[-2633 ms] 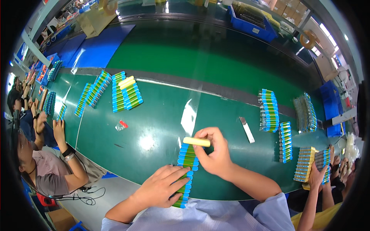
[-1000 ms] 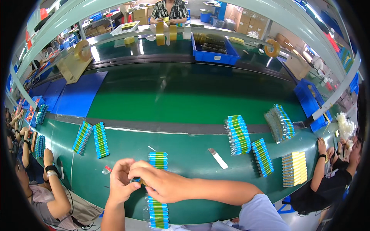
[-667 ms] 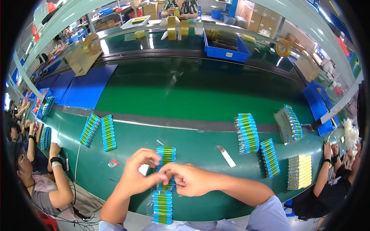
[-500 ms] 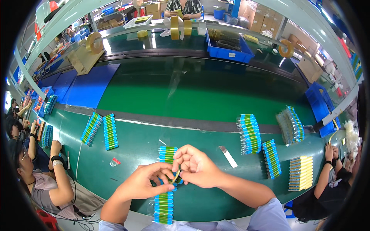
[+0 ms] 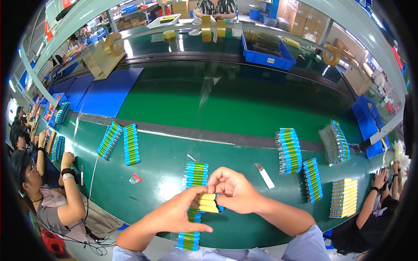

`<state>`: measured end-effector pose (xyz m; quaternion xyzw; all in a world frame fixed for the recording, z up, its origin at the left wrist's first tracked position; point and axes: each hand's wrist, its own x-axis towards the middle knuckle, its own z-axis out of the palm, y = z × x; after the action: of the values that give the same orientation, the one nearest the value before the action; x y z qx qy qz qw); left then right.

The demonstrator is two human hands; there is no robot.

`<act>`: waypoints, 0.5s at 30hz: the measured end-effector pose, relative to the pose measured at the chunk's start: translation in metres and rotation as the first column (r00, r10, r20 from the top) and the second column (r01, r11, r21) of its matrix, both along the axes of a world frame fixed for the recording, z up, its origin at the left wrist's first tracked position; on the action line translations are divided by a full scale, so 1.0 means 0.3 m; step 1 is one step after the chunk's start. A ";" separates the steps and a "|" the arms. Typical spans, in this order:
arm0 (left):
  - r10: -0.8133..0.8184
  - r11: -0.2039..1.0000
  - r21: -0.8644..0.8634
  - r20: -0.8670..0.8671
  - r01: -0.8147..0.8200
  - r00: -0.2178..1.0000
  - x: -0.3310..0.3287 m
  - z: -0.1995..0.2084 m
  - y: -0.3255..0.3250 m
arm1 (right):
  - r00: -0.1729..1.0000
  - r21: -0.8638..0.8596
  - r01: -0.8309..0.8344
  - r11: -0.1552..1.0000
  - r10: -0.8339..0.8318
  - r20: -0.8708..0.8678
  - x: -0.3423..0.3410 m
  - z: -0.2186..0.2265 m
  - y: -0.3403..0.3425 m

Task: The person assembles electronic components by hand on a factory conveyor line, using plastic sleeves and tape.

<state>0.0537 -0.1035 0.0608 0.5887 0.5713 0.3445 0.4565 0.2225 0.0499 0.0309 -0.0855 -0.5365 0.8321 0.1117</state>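
Between my hands, yellow-faced segments lie side by side with blue ends showing at their right; they look like cylindrical cells with a yellow covering. My left hand is around their left side, thumb stretched out and apart, some fingertips hidden. My right hand has its fingers curled at their right edge, the thumb pressed close; anything pinched there is hidden. Under and beyond my hands lies a row of blue cells with a green-yellow band. Another banded row shows nearer me, below my left hand.
Similar banded rows stand left and right. A yellow-covered stack is at right. A knife and a small red packet lie on the green table. Co-workers sit at both sides. Tape rolls hang on the rail.
My hands have shifted from a thin, folded yellow strip to the yellow-faced segments, now plainly visible. My left thumb has stretched away from the fingers. The whole view has swung slightly.
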 end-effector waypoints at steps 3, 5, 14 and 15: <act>0.130 0.980 0.109 0.282 -0.167 0.951 0.085 -0.088 -0.005 | 0.991 -0.084 0.124 0.989 -0.127 -0.030 0.000 0.024 -0.018; 0.143 0.981 0.062 0.408 -0.183 0.902 0.076 -0.114 -0.022 | 0.972 0.004 0.168 0.986 -0.165 -0.165 0.004 0.035 -0.008; 0.235 0.968 -0.240 0.744 -0.077 0.625 -0.057 -0.124 -0.010 | 0.994 0.890 0.109 0.443 -0.071 -0.086 0.071 0.182 0.074; 0.240 0.969 -0.226 0.792 -0.097 0.561 -0.064 -0.112 -0.011 | 0.987 0.943 0.144 0.299 -0.115 -0.114 0.072 0.169 0.078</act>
<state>0.0347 -0.1067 0.0273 0.2696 0.3767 0.5720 0.6769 0.2442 0.0733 0.0817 -0.0361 -0.9123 0.3477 0.2135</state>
